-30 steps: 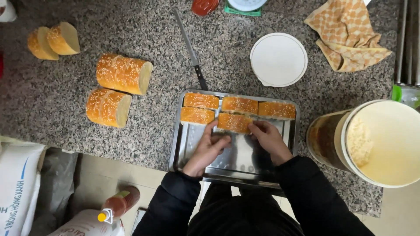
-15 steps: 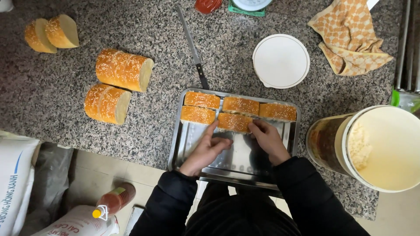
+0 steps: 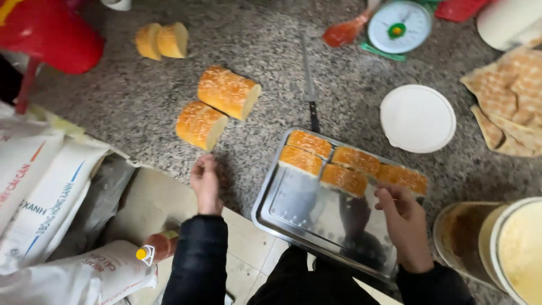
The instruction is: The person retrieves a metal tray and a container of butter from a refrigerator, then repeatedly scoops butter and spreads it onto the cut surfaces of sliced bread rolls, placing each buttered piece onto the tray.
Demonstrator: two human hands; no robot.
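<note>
A shiny metal tray [image 3: 293, 212] sits at the counter's near edge with several orange-topped bread slices [image 3: 353, 169] lined along its far side. My right hand [image 3: 402, 223] rests over the tray, its fingers touching the nearest slice at the right. My left hand [image 3: 206, 182] is off the tray, open, reaching over the counter edge just below a seeded bread chunk [image 3: 200, 124]. A second seeded chunk [image 3: 228, 93] lies beside it. Both sleeves are dark.
A knife [image 3: 309, 85] lies above the tray. A white lid [image 3: 418, 117], checked cloth [image 3: 511, 99], kitchen scale [image 3: 400, 25] and two bread ends [image 3: 161, 40] lie further back. A tub of pale spread [image 3: 516, 248] stands right. Sacks [image 3: 42, 192] and a bottle [image 3: 158, 248] sit below left.
My left hand has left the tray and moved left toward the seeded bread chunks. The view has swung left and closer. My right hand stays at the slices.
</note>
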